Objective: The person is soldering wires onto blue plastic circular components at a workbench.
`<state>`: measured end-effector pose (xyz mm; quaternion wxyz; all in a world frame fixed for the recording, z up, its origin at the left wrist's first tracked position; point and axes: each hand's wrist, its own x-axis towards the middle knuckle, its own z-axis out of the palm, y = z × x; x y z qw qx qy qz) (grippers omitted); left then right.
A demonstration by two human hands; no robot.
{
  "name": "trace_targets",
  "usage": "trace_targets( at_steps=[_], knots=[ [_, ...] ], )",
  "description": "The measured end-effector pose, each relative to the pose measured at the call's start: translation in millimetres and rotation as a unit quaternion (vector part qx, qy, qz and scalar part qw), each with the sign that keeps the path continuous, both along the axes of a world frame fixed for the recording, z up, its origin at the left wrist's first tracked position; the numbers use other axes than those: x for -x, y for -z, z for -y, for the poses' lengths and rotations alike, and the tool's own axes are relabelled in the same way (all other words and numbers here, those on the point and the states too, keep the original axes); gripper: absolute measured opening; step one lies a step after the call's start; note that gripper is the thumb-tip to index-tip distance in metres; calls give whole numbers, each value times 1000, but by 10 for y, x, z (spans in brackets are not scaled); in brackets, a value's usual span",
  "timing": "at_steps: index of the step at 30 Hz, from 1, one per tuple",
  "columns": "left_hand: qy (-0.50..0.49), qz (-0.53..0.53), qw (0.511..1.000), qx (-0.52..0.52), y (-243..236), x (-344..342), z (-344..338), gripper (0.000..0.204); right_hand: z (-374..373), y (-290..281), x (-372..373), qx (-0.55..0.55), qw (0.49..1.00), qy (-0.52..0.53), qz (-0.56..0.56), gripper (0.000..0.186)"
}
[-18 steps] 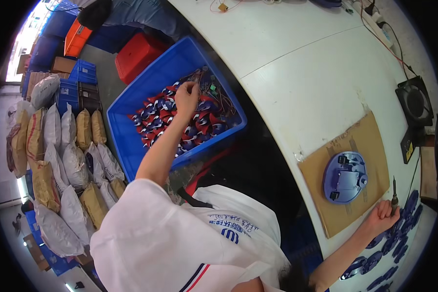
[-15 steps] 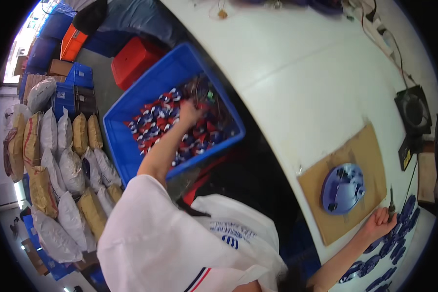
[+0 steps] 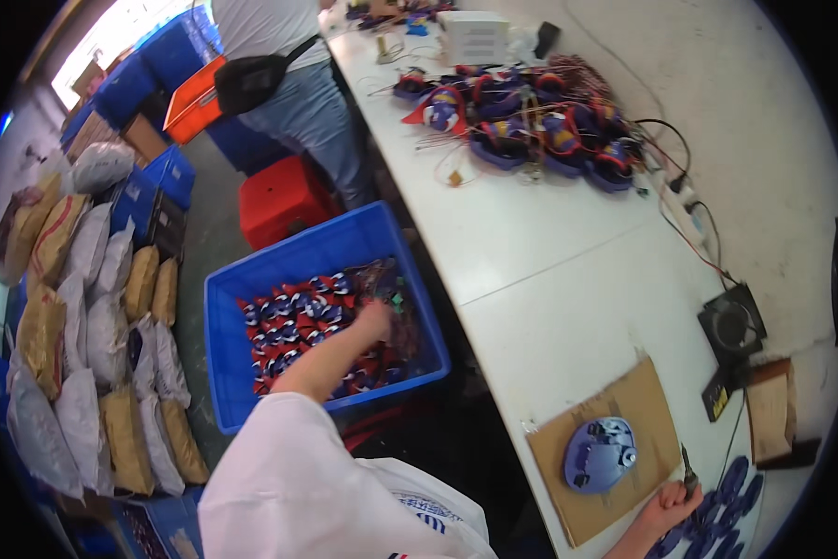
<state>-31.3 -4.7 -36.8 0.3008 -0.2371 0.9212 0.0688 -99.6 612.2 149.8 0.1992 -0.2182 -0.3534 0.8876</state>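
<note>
A: Where is your left hand (image 3: 376, 321)?

B: It reaches down into the right part of the blue bin (image 3: 298, 256), among red-and-blue parts (image 3: 293, 321) and tangled wires (image 3: 374, 276). Your fingers are blurred there, so I cannot tell whether they grip anything.

A: How do the parts lie?

B: They fill the left and middle of the bin, packed close together. The wires run along the bin's right, and a small green piece (image 3: 398, 303) shows among them, near your hand.

A: And your right hand (image 3: 675, 503)?

B: Well apart from the bin, to its right, your fingers are closed around a slim pointed tool (image 3: 687, 466).

A: What lies on that side?

B: On the white table (image 3: 540, 279) right of the bin, you have a cardboard sheet (image 3: 652, 401) bearing a blue shell (image 3: 598, 456). Dark blue pieces (image 3: 725, 508) lie farther from the bin, near your right hand.

A: Elsewhere?

B: A red box (image 3: 284, 200) sits just beyond the bin, and filled bags (image 3: 107, 335) stand to the bin's left.
</note>
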Motion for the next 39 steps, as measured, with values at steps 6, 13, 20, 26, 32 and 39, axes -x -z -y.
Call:
trace_targets(
  at_steps=[6, 13, 20, 26, 32, 39],
  knots=[
    [-62, -277, 959, -14, -1813, -288, 194, 64, -16, 78, 19, -30, 999, 6, -14, 28],
    [-35, -374, 908, -186, -2580, -241, 128, 67, -58, 77, 6, 0, 998, -52, -41, 25],
    [63, -344, 932, -97, -2890, -23, 144, 52, 4, -33, -41, 3, 997, -72, -17, 26],
    [-23, -446, 852, -273, -3528, 137, -191, 45, 34, -26, -26, 4, 998, -65, -22, 26],
    [97, -533, 776, -324, -4117, 555, -679, 53, 63, -38, -20, -2, 997, -63, -39, 20],
    [250, -633, 589, -436, -4219, 1170, -2128, 65, 106, -101, -52, 33, 998, -44, -29, 24]
  ],
)
